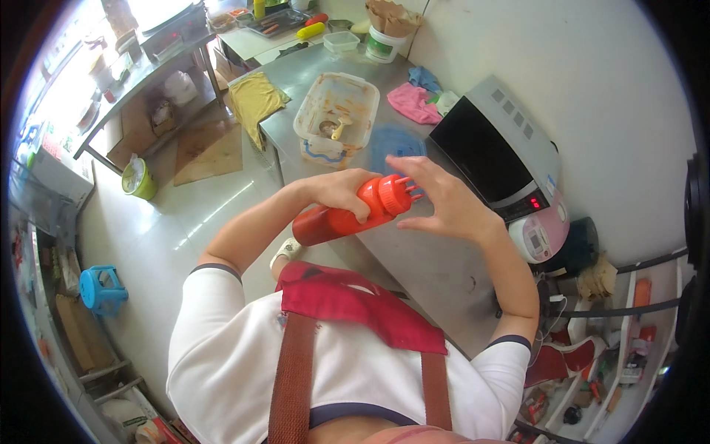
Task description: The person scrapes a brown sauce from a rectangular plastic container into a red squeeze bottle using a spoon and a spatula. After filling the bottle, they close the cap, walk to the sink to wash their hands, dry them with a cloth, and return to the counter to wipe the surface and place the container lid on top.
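My left hand (342, 193) grips a red plastic squeeze bottle (345, 217) around its shoulder. The bottle lies tilted on its side in the air, its cap pointing right, with dark red content showing in the lower part. Several thin nozzles stick out of the ribbed red cap (395, 195). Around these nozzles, my right hand (444, 197) is spread, thumb and fingers apart, holding nothing. Beyond the hands, an uncovered clear plastic tub (355, 105) with reddish-brown smears stands on the metal table (444, 272). Inside it lies a pale yellow scoop or brush (340, 129).
A blue translucent lid (398, 145) lies beside the tub. To the right are a microwave oven (499, 139) and a pink-and-white rice cooker (538, 233). A yellow cloth (254, 102) hangs over the table's edge; a pink cloth (415, 103) lies near the wall. A blue stool (102, 288) stands on the floor.
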Action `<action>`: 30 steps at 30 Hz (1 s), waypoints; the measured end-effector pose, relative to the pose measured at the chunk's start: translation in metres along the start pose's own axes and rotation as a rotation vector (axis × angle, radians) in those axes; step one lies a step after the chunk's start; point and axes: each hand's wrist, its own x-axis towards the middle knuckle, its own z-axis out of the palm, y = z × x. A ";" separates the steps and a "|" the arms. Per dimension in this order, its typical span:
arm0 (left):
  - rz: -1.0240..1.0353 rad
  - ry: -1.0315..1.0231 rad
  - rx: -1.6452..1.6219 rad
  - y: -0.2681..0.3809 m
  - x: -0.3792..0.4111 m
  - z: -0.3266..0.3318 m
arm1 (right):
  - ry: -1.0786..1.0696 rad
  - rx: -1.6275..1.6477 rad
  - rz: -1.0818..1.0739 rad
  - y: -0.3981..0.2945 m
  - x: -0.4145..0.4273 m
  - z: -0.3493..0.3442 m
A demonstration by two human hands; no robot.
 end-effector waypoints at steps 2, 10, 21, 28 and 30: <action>-0.032 -0.032 -0.049 0.002 -0.005 0.004 | -0.065 0.003 -0.064 0.007 -0.006 0.004; -0.050 -0.015 0.114 -0.001 -0.003 0.025 | -0.329 -0.319 0.217 -0.008 -0.011 0.000; -0.038 -0.085 0.055 0.006 0.013 0.046 | -0.251 -0.223 0.207 -0.001 -0.042 0.005; 0.001 -0.105 0.042 -0.010 0.033 0.045 | -0.069 -0.215 -0.174 -0.007 -0.040 -0.012; -0.010 -0.127 0.120 -0.007 0.041 0.048 | -0.179 -0.224 -0.060 0.004 -0.051 -0.009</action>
